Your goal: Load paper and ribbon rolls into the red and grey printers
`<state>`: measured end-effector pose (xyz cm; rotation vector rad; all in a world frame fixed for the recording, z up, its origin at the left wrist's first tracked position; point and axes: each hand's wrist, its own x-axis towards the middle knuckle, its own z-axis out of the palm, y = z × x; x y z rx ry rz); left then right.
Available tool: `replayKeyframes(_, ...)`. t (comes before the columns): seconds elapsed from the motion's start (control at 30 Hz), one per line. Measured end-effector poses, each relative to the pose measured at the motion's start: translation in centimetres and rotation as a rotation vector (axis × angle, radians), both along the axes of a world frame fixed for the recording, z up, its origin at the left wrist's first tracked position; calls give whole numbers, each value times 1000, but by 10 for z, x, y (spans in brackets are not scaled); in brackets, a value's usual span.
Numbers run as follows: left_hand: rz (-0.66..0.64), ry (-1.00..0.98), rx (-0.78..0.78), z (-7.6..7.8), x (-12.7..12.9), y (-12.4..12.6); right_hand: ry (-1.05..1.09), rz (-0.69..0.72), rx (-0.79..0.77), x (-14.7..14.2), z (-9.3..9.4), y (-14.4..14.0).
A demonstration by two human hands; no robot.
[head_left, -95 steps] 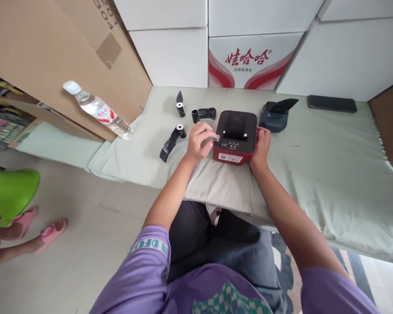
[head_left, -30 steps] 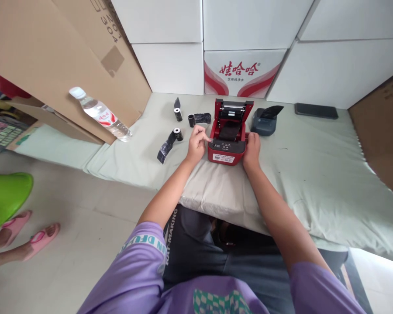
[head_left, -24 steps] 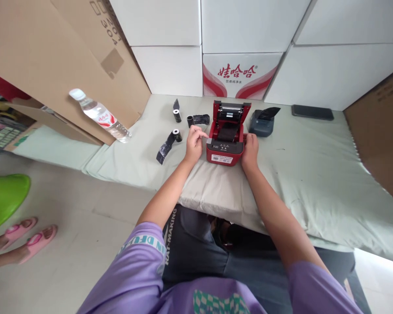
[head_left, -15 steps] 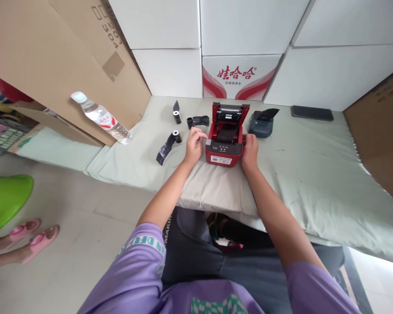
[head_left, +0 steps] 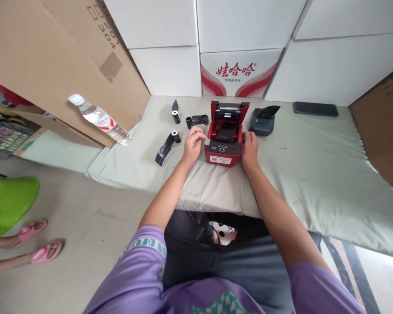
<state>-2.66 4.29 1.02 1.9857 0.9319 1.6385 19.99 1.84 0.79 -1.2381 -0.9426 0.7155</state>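
Has left grip [head_left: 193, 144] and right grip [head_left: 250, 149] against open red printer [head_left: 224, 148], with three black rolls [head_left: 176, 137] to left.

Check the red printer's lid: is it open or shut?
Open: the lid stands raised at the back of the red printer, leaving the dark strip inside exposed.

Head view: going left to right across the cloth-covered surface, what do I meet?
Water bottle → front black roll with unrolled strip → left hand → open red label printer → right hand → dark blue printer → black phone.
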Motion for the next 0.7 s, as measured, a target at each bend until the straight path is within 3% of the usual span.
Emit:
replayKeyframes(0.3,-125,2,-146,13,-2,-11,-17,-10,-1,3,-4,3)
replayKeyframes(0.7,-117,90,-203,18,1,-13,-22,4,-4,2,-1,-1)
